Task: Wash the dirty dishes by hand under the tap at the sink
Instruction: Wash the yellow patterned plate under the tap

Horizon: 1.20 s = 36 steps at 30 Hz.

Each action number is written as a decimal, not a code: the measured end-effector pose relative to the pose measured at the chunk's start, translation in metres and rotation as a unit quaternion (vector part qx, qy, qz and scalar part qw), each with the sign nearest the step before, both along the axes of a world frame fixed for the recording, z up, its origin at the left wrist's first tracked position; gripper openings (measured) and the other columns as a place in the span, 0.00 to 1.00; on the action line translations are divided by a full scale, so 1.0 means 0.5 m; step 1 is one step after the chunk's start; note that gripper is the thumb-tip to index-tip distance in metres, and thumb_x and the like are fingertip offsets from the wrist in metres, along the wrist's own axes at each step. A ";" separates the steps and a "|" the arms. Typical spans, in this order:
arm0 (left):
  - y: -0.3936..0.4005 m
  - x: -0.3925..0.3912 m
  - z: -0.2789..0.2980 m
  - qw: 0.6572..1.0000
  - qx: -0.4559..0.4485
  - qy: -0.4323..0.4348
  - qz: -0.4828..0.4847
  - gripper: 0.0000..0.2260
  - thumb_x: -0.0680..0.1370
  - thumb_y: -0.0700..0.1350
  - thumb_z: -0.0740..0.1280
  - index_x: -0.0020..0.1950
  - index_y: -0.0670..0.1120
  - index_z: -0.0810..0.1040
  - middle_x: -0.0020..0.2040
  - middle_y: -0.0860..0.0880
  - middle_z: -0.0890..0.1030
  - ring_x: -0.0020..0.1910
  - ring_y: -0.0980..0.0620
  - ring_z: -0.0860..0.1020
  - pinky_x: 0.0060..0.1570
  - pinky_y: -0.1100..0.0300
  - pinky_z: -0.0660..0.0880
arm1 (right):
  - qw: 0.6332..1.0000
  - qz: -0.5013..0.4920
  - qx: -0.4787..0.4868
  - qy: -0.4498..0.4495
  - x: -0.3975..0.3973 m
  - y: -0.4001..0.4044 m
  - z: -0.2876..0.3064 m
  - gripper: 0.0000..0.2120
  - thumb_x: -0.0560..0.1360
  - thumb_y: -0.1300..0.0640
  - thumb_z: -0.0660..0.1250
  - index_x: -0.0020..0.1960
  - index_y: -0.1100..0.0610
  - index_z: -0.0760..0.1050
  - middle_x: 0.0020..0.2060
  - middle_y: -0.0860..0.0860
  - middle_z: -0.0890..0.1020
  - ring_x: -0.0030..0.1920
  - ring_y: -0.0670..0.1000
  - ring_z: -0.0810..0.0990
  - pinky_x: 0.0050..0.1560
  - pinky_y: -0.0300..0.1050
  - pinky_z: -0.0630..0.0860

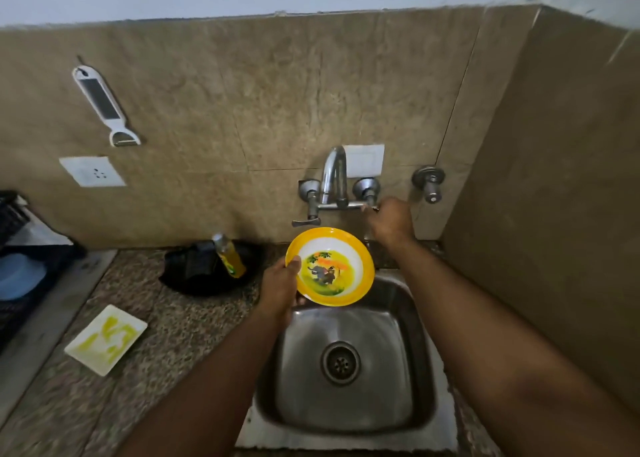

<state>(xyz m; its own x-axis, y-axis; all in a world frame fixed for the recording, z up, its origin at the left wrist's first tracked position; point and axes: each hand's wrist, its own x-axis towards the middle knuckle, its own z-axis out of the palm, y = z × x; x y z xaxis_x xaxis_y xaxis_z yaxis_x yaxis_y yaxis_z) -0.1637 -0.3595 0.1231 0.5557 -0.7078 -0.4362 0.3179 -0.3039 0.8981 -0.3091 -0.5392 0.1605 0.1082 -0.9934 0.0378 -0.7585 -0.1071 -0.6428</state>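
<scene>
On my far left a white square plate (106,339) smeared yellow lies on the counter (180,332). My left hand (278,288) grips the yellow-rimmed bowl (330,266) by its edge above the sink (349,363). My right hand (389,221) curls round the tap's right handle (370,208).

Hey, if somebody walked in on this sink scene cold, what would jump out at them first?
The round yellow-rimmed bowl with a cartoon picture catches the eye first, held by the left hand above the back edge of the steel sink. Next, the right hand reaches to the right handle of the chrome wall tap. On the speckled counter to the left lies a square white plate smeared yellow.
</scene>
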 end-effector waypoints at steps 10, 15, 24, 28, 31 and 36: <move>-0.017 0.001 0.002 1.000 0.006 -0.019 0.015 0.08 0.86 0.48 0.64 0.59 0.47 0.81 0.46 0.44 0.84 0.34 0.47 0.80 0.22 0.62 0.74 | 0.946 -0.053 0.129 -0.292 -0.019 -0.009 -0.056 0.10 0.82 0.52 0.64 0.44 0.54 0.76 0.43 0.59 0.86 0.34 0.58 0.87 0.39 0.61 0.85; -0.015 -0.002 0.001 0.997 -0.002 -0.066 0.030 0.08 0.86 0.46 0.64 0.57 0.47 0.82 0.47 0.43 0.84 0.38 0.46 0.82 0.25 0.61 0.76 | 0.958 -0.062 0.189 -0.207 -0.019 -0.010 -0.137 0.22 0.64 0.37 0.70 0.39 0.58 0.81 0.35 0.54 0.86 0.38 0.60 0.87 0.39 0.61 0.85; 0.017 0.027 -0.023 0.970 -0.010 -0.242 0.033 0.13 0.76 0.58 0.64 0.43 0.53 0.84 0.44 0.48 0.87 0.48 0.43 0.84 0.55 0.41 0.81 | 0.962 0.000 0.185 -0.202 0.002 0.124 -0.150 0.24 0.78 0.43 0.71 0.30 0.58 0.75 0.24 0.52 0.75 0.27 0.54 0.77 0.28 0.44 0.73; 0.030 0.023 0.006 0.951 0.001 -0.303 0.056 0.12 0.82 0.50 0.64 0.46 0.46 0.83 0.43 0.46 0.83 0.47 0.40 0.82 0.52 0.46 0.80 | 0.957 0.097 0.197 -0.187 0.020 0.127 -0.171 0.15 0.80 0.56 0.67 0.37 0.61 0.77 0.30 0.54 0.76 0.34 0.53 0.74 0.35 0.51 0.74; 0.040 0.045 0.018 0.940 0.018 -0.337 0.051 0.15 0.82 0.51 0.63 0.44 0.43 0.82 0.40 0.44 0.81 0.45 0.38 0.81 0.49 0.47 0.78 | 0.918 0.151 0.297 -0.216 0.017 0.138 -0.169 0.07 0.81 0.61 0.64 0.47 0.56 0.80 0.34 0.55 0.79 0.33 0.53 0.76 0.29 0.44 0.74; 0.042 0.040 0.038 0.954 0.043 -0.294 0.038 0.13 0.80 0.48 0.64 0.39 0.44 0.79 0.36 0.47 0.78 0.42 0.40 0.79 0.44 0.50 0.75 | 0.947 0.024 0.216 -0.237 0.059 0.134 -0.165 0.24 0.78 0.40 0.70 0.38 0.60 0.81 0.33 0.53 0.84 0.34 0.53 0.81 0.38 0.44 0.74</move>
<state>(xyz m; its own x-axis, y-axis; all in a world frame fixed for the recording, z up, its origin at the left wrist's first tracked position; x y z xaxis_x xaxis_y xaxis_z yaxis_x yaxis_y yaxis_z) -0.1436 -0.3386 0.1420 0.7703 -0.6317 -0.0878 -0.2095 -0.3806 0.9007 -0.2796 -0.4724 0.0780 0.2259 -0.9219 -0.3147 -0.3738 0.2163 -0.9019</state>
